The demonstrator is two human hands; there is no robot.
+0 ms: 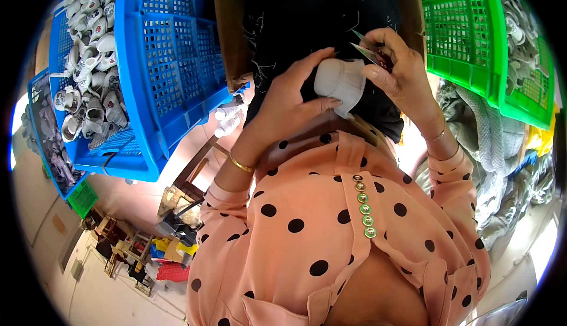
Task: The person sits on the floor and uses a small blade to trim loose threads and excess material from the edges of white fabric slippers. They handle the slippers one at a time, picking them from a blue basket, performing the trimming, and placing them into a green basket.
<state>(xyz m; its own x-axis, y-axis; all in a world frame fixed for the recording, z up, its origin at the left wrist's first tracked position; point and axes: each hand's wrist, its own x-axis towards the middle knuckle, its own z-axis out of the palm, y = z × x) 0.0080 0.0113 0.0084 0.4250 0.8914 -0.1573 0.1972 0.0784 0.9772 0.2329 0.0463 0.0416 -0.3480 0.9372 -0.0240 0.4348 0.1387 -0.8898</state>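
My left hand [286, 98] grips a small white shoe upper [339, 82] from its left side, with the thumb along its near edge and the fingers behind it. The upper's rounded end points left. In my right hand [404, 75], thread snips [371, 52] are held between thumb and curled fingers. Their two pointed blades are spread apart and point up and left, just above the upper's right end. Both hands are over a dark cloth [301, 28] on my lap, which is strewn with white thread ends.
A blue crate [168, 60] at the left has many small white shoes [91, 60] beside it, in another blue container. On the right stands a green crate [466, 42], with white pieces [520, 31] beyond it. Grey fabric [490, 131] is heaped below.
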